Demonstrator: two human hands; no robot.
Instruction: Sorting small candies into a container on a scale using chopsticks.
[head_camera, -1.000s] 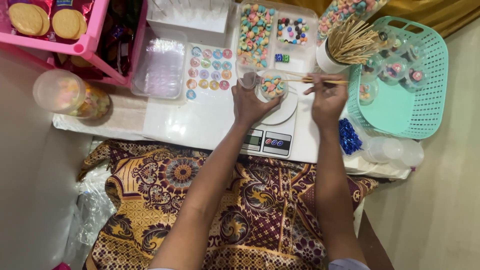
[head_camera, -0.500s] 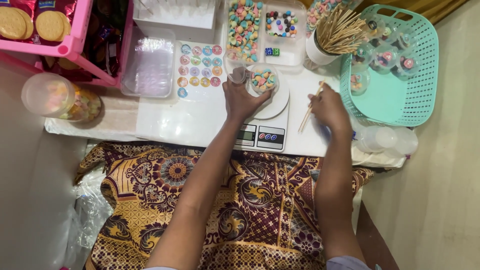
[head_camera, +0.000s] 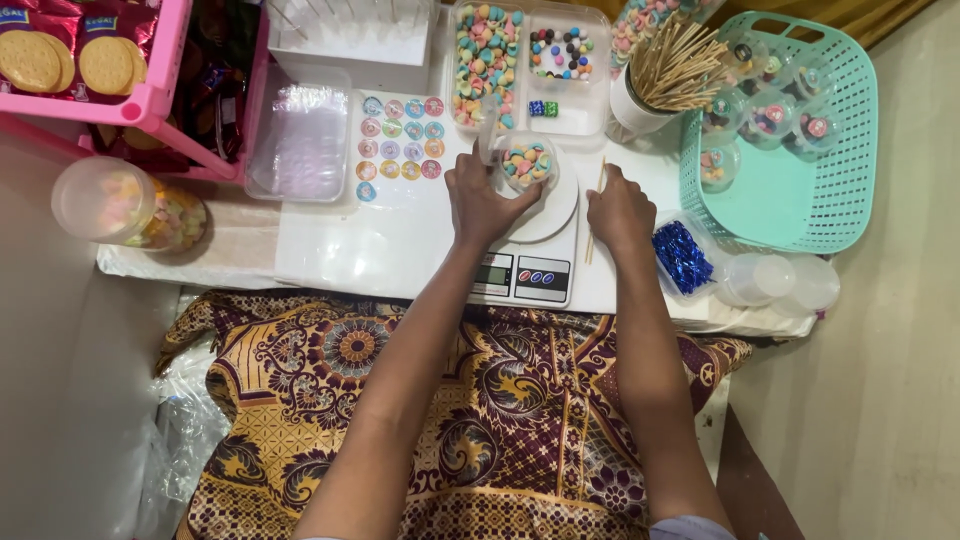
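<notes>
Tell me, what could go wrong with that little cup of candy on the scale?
The small cup of candy sits on the white scale, with the left hand at its side. A nudge might tip it and scatter the candy. The right hand holds a thin wooden stick close beside the scale; it might bump the scale plate or poke the cup. The open tray of candy right behind could also get knocked.
</notes>
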